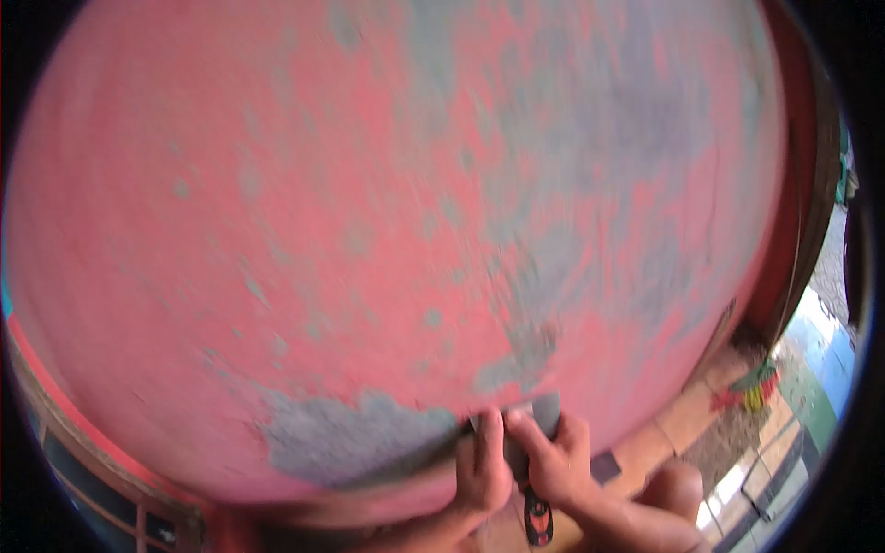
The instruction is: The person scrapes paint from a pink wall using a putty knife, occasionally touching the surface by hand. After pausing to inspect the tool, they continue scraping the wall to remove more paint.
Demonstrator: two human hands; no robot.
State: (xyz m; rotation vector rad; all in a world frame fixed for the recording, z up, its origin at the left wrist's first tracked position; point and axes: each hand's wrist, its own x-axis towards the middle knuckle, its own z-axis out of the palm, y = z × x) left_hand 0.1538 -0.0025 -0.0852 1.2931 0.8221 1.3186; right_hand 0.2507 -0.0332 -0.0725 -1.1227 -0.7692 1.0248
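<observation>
Low on a pink wall [304, 230] with grey and green worn patches, my two hands are side by side. My left hand [484, 470] is closed on a flat grey scraper [546, 412], its thumb pointing up along it. My right hand [562, 461] grips the same scraper from the right, thumb across its face. The scraper's upper edge is at the wall, beside a bare grey patch [350, 433]. Its lower part is hidden by my fingers.
Below my hands a sandalled foot [537, 518] rests on tiled floor [645, 452]; a bent knee [676, 488] is to the right. Farther right lie a coloured cloth [751, 392] and debris. A dark window frame [92, 488] is at lower left.
</observation>
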